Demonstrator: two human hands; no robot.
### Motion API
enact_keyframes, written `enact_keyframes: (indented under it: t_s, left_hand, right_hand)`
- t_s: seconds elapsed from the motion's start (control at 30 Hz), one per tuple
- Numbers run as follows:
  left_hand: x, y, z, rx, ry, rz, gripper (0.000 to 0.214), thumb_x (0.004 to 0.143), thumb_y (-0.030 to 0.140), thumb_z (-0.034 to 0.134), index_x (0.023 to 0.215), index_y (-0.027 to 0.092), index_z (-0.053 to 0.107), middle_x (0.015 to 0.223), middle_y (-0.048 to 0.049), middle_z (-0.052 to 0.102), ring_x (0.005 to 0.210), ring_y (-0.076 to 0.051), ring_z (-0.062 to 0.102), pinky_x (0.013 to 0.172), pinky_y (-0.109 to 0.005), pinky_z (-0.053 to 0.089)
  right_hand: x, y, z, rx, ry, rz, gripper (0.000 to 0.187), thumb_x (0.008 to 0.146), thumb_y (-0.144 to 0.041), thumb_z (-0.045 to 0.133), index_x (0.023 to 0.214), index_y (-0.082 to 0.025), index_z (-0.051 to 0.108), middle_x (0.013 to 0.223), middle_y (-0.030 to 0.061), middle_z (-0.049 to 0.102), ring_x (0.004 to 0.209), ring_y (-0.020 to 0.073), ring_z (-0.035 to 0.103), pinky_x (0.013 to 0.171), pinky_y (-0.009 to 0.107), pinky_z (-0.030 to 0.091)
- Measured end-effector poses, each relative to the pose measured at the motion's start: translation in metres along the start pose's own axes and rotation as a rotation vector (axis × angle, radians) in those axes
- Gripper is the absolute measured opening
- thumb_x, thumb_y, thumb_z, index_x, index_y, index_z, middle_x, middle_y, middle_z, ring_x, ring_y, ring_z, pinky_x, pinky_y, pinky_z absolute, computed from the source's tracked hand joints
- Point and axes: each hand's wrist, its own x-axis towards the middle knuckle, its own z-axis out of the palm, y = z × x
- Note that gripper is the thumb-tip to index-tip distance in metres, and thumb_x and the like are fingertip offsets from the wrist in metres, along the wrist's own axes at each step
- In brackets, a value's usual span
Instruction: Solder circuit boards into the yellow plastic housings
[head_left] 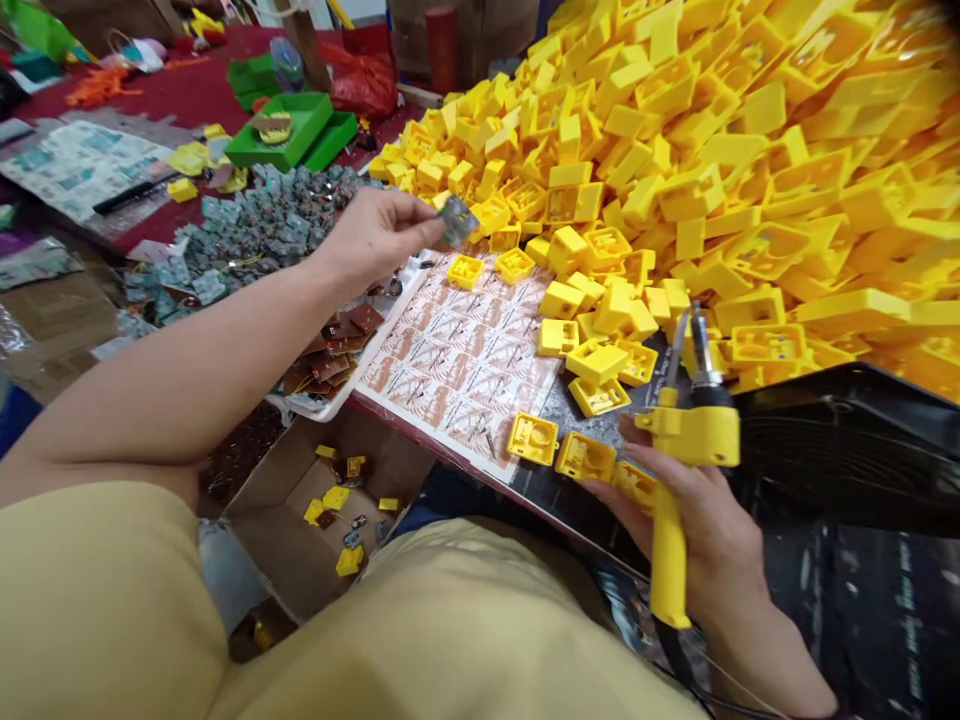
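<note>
My left hand [375,235] pinches a small dark grey piece, perhaps a circuit board part [457,222], between thumb and fingers. It is held above the near edge of the yellow pile. In my right hand [705,520] is a yellow soldering gun [694,435], its metal tip pointing up and away from me. The thumb and fingers of that hand also reach a yellow plastic case [634,482], partly hidden behind them. Two more open cases, one on the left [532,438] and one in the middle [585,457], lie in a row beside it.
A large heap of yellow cases [675,130] covers the back right. Grey parts [240,230] are piled at left, near brown boards [337,350]. Printed sheets [465,350] cover the worktop. Below the edge stands a cardboard box [289,500]; a black tray [847,430] is at right.
</note>
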Motion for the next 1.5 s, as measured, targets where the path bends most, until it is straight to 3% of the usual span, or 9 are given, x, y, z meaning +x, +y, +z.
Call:
enact_keyframes:
  t_s: [0.2,0.4,0.53,0.63,0.77,0.97,1.13,1.33,1.5]
  left_hand:
    - [-0.043,0.043,0.07,-0.485,-0.522,-0.222,0.011,0.086,0.023,0.069,0.082,0.013,0.071,0.073,-0.0031,0.072,0.063,-0.013,0.069,0.07,-0.034,0.057]
    - [-0.075,0.045,0.111,-0.886,-0.915,-0.573,0.024,0.079,0.036,0.079,0.082,0.013,0.073,0.069,-0.0041,0.073,0.052,-0.011,0.066,0.052,-0.02,0.049]
    - [-0.089,0.031,0.109,-0.981,-0.844,-0.614,0.04,0.086,0.053,0.067,0.1,0.016,0.075,0.094,-0.0122,0.078,0.079,-0.019,0.074,0.069,-0.029,0.057]
    - [-0.101,0.032,0.107,-0.749,-0.715,-0.306,0.047,0.084,0.056,0.068,0.11,0.018,0.074,0.122,-0.0136,0.072,0.111,-0.025,0.069,0.093,-0.037,0.055]
    - [-0.111,0.047,0.114,-0.387,-0.562,0.017,0.042,0.083,0.048,0.068,0.112,0.017,0.075,0.116,-0.0094,0.074,0.114,-0.025,0.066,0.102,-0.037,0.049]
    - [-0.113,0.044,0.114,-0.68,-0.645,-0.187,0.042,0.077,0.046,0.077,0.106,0.016,0.077,0.097,-0.0085,0.078,0.088,-0.019,0.072,0.079,-0.028,0.055]
    - [-0.118,0.045,0.105,-0.666,-0.635,-0.086,0.024,0.078,0.036,0.078,0.093,0.018,0.081,0.1,-0.0081,0.078,0.097,-0.021,0.072,0.09,-0.03,0.055]
    - [-0.127,0.049,0.106,-0.807,-0.551,-0.072,0.024,0.072,0.038,0.084,0.075,0.015,0.075,0.087,-0.0065,0.076,0.085,-0.015,0.07,0.082,-0.025,0.055]
    - [-0.135,0.049,0.122,-1.177,-0.308,-0.358,0.038,0.062,0.046,0.09,0.072,0.016,0.069,0.075,0.0009,0.072,0.072,-0.009,0.066,0.073,-0.021,0.052]
  right_hand:
    - [0.025,-0.027,-0.014,0.224,0.043,0.105,0.059,0.079,-0.008,0.076,0.13,-0.024,0.051,0.125,0.0102,0.066,0.11,0.024,0.067,0.093,0.038,0.059]
    - [0.028,-0.03,-0.01,0.178,0.108,-0.012,0.058,0.081,-0.004,0.072,0.131,-0.026,0.051,0.117,0.0053,0.07,0.103,0.0205,0.07,0.09,0.033,0.061]
    - [0.018,-0.024,-0.015,0.116,0.18,0.011,0.062,0.08,0.0,0.072,0.134,-0.025,0.052,0.107,0.0027,0.073,0.091,0.0187,0.072,0.083,0.03,0.062]
    - [0.015,-0.024,-0.02,0.056,0.143,-0.022,0.062,0.079,0.001,0.071,0.133,-0.024,0.054,0.109,0.0027,0.072,0.094,0.0183,0.071,0.087,0.031,0.06]
    - [0.015,-0.029,-0.023,0.083,0.074,-0.063,0.057,0.081,-0.002,0.072,0.132,-0.022,0.056,0.11,0.0045,0.072,0.097,0.018,0.07,0.093,0.032,0.058]
    - [0.017,-0.038,-0.024,0.211,0.05,0.054,0.052,0.083,-0.006,0.07,0.128,-0.028,0.057,0.105,0.0004,0.072,0.09,0.0185,0.072,0.079,0.031,0.062]
    - [0.023,-0.048,-0.021,0.313,0.057,0.081,0.04,0.084,-0.01,0.072,0.118,-0.027,0.058,0.094,-0.003,0.073,0.08,0.0145,0.072,0.073,0.023,0.062]
    - [0.018,-0.056,-0.013,0.515,0.099,0.245,0.039,0.081,-0.015,0.077,0.113,-0.025,0.057,0.094,-0.0014,0.073,0.079,0.0165,0.073,0.073,0.025,0.063]
    - [0.018,-0.061,0.001,0.484,0.265,0.213,0.049,0.077,-0.007,0.077,0.117,-0.025,0.056,0.098,-0.0004,0.073,0.085,0.0193,0.073,0.08,0.033,0.064]
